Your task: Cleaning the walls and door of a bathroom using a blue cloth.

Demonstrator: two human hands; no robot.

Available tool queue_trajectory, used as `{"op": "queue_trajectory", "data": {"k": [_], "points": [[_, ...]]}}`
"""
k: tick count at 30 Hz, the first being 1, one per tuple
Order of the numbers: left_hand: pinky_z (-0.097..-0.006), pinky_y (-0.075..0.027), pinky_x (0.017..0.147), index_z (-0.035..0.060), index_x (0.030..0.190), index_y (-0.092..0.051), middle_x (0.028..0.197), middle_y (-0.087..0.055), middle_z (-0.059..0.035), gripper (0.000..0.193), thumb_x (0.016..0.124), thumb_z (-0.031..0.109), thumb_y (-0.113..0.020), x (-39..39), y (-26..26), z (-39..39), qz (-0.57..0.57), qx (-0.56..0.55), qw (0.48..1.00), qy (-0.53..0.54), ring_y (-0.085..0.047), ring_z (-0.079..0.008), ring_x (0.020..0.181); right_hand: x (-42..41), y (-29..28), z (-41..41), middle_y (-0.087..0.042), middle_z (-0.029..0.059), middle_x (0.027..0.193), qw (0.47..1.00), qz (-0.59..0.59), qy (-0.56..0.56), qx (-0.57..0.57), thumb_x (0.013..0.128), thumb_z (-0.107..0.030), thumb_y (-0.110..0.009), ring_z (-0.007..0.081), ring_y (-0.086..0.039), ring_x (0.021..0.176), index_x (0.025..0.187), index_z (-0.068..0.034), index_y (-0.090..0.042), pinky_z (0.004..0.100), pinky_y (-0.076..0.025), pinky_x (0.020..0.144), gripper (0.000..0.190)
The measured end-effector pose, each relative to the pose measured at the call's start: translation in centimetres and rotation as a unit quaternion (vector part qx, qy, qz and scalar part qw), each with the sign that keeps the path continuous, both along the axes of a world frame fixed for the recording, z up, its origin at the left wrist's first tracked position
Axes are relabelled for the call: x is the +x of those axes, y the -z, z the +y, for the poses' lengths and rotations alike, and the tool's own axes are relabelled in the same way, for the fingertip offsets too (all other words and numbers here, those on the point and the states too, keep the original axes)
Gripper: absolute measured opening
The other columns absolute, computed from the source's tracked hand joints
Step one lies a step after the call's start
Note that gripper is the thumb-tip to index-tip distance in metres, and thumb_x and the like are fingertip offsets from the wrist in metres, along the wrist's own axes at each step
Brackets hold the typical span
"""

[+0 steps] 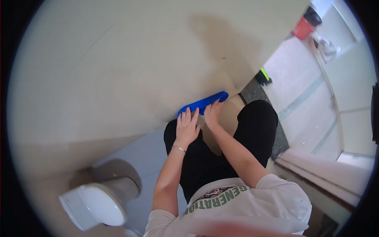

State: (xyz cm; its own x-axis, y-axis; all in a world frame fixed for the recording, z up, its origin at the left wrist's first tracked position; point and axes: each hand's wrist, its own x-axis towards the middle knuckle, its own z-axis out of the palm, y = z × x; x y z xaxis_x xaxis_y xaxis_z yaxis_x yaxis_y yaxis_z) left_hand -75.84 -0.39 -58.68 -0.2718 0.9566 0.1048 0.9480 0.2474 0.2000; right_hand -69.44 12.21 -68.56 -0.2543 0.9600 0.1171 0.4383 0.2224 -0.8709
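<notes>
A folded strip of blue cloth (205, 102) lies along the beige wall (118, 89) in front of my knees. My left hand (187, 127), with a bracelet at the wrist, holds the cloth near its left end, fingers extended over it. Farther along to the right, my right hand (212, 115) holds the cloth close to its looped end. Part of the cloth is hidden behind my fingers.
A white toilet (106, 204) stands at lower left on the grey tiled floor (148, 154). To the right, a dark stone threshold (251, 91) borders a pale floor. A black and bright-green item (263, 76) lies by the wall's edge. A red container (303, 28) is farther off.
</notes>
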Motion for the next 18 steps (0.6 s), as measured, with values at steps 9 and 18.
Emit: {"op": "queue_trajectory", "data": {"k": [9,18], "points": [[-0.0667,-0.010,0.101,0.0060,0.142,-0.030,0.145,0.010,-0.0364,0.073,0.082,0.036,-0.060,1.8,-5.7,6.6,0.161,0.231,0.959,0.019,0.000,-0.0537,0.134,0.7,-17.8,7.2,0.000,0.0379,0.144,0.928,0.144,0.054,0.338,0.078,-0.031,-0.055,0.0521,-0.002,0.134,0.137,0.002,-0.033,0.0644,-0.006,0.103,0.071],[-0.0626,-0.031,0.089,0.0145,0.137,-0.039,0.130,-0.034,-0.0352,0.063,0.084,0.041,-0.058,4.4,0.5,11.2,0.276,0.045,0.960,-0.016,-0.037,-0.0512,0.114,2.6,-5.5,11.9,-0.010,0.0383,0.141,0.930,0.224,0.169,0.237,0.075,-0.026,-0.054,0.0536,-0.011,0.131,0.138,0.000,-0.031,0.0619,-0.009,0.104,0.071]]}}
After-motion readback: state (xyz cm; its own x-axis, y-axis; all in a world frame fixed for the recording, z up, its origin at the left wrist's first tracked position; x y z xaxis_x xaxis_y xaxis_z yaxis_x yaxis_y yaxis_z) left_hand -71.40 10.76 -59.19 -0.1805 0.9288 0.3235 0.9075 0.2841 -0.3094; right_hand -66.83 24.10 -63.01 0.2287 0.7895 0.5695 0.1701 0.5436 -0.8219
